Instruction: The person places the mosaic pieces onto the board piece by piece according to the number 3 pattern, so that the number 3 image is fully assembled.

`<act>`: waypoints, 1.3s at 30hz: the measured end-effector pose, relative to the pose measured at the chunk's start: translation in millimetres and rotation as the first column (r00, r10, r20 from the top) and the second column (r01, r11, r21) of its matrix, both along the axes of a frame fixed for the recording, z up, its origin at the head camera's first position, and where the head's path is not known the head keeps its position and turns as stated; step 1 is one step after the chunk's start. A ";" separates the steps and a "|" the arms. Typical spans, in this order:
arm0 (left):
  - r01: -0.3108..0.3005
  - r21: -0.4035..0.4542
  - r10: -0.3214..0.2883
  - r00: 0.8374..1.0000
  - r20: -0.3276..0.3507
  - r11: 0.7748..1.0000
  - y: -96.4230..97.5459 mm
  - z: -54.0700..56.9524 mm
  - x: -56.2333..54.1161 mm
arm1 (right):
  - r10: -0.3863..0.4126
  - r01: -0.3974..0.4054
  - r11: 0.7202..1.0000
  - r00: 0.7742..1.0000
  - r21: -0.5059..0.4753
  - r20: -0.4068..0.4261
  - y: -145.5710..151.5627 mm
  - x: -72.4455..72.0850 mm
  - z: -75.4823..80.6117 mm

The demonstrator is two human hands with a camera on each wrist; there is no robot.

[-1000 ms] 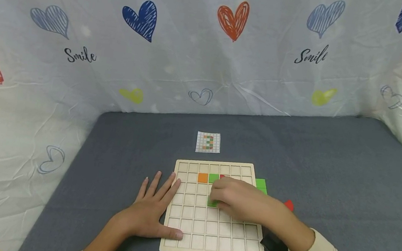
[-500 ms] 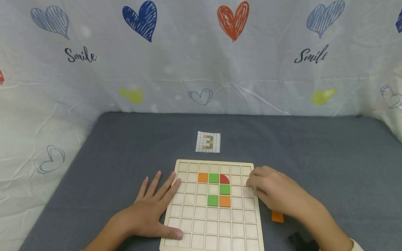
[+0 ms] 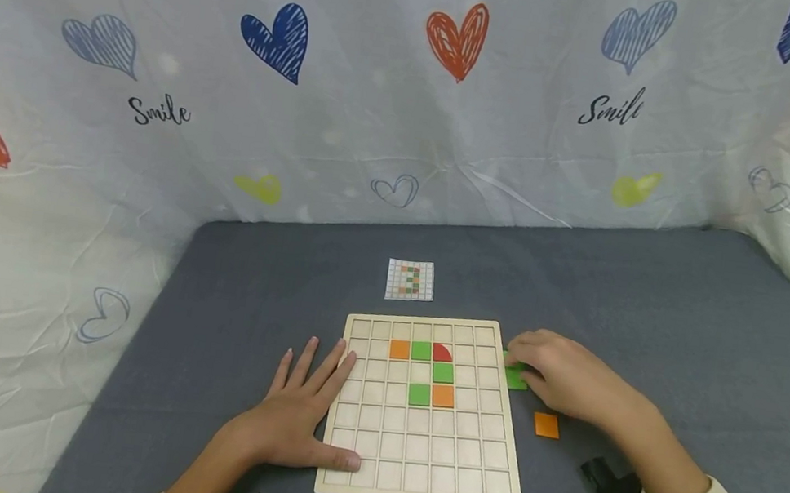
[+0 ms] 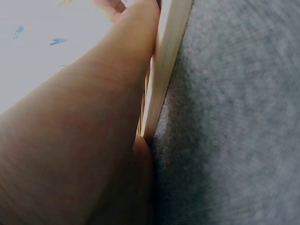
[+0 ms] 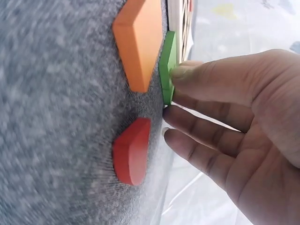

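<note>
A wooden grid board (image 3: 415, 446) lies on the cloth, bearing several coloured tiles. Orange (image 3: 399, 350), green (image 3: 421, 351) and round-cornered red (image 3: 442, 353) tiles share one row; a green tile (image 3: 443, 372) sits below the red. Lower still, a green tile (image 3: 419, 395) adjoins an orange tile (image 3: 444, 396). My left hand (image 3: 295, 423) rests spread on the board's left edge. Beyond the right edge, my right hand (image 3: 553, 373) pinches at a green tile (image 5: 167, 68); the right wrist view shows the thumb against it and the fingers behind.
A small printed pattern card (image 3: 410, 280) lies behind the board. To the board's right is a loose orange tile (image 3: 546, 425). The right wrist view also shows a red rounded tile (image 5: 132, 152) on the cloth. A printed curtain (image 3: 352, 110) hangs behind.
My right hand has left the middle of the board and moved right to the green tiles beside it, uncovering the tiles on the grid. The left hand stays in place.
</note>
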State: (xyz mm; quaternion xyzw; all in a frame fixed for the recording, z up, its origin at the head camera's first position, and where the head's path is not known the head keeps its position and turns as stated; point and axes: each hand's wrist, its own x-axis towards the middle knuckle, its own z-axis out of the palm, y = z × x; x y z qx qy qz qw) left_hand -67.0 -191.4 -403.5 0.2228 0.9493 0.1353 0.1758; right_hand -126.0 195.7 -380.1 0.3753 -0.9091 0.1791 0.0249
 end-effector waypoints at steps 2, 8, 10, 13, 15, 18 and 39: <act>0.000 -0.005 0.000 1.000 -0.002 1.000 0.0 -0.2 -0.2 | -0.001 0.001 1.000 1.000 0.002 -0.003 1.1 -0.6 0.2; 0.004 0.001 -0.004 1.000 -0.004 1.000 0.0 0.9 0.1 | -0.011 0.011 1.000 1.000 0.015 -0.018 2.9 -0.8 -0.3; 0.007 0.008 -0.007 1.000 -0.003 1.000 0.0 0.8 0.0 | -0.015 0.016 1.000 1.000 0.021 -0.014 3.4 -0.1 0.1; 0.009 0.012 -0.009 1.000 -0.003 1.000 0.4 0.9 -0.1 | -0.030 0.030 0.999 1.000 0.034 -0.002 4.4 1.1 0.9; 0.009 0.010 -0.009 1.000 -0.006 1.000 0.4 0.7 -0.1 | -0.040 0.039 0.998 0.999 0.040 0.007 4.7 1.7 1.4; 0.010 0.012 -0.010 1.000 -0.011 1.000 0.4 0.7 0.3 | -0.047 0.046 0.998 0.999 0.050 0.017 5.0 1.7 1.7; 0.001 -0.004 -0.001 1.000 -0.011 1.000 0.3 -1.6 0.3 | -0.041 0.040 0.998 0.999 0.040 0.024 7.0 3.1 2.7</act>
